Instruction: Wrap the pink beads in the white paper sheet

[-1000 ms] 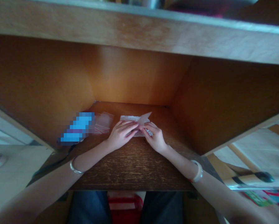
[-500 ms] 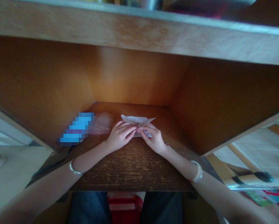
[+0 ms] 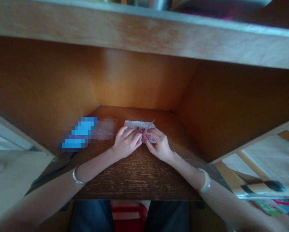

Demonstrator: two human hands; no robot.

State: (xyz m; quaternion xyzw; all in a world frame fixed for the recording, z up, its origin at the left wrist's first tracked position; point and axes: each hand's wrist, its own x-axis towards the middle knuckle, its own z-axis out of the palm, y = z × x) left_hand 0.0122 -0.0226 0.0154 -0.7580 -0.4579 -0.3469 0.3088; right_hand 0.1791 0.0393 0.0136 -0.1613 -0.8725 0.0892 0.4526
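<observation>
My left hand (image 3: 127, 142) and my right hand (image 3: 160, 144) meet over the wooden desk surface, fingertips pinched close together. Between them a thin, pale, see-through piece (image 3: 149, 126), paper or plastic, stands up on edge; both hands grip it. Under the fingers lies a crumpled whitish sheet (image 3: 132, 123) with small dark bits or print on it, partly covered by my hands. Left of my left hand, clear plastic zip bags (image 3: 106, 128) lie flat on the desk.
A phone-like object with a blurred blue screen (image 3: 80, 133) rests by the left wall, a dark cable (image 3: 53, 170) running from it. Wooden side panels (image 3: 231, 106) and a shelf edge (image 3: 144, 37) enclose the space. Something red (image 3: 130, 216) is below, between my legs.
The pale piece has tilted more upright and narrower, uncovering more of the sheet beneath. My hands have shifted only slightly, fingers still pinched together.
</observation>
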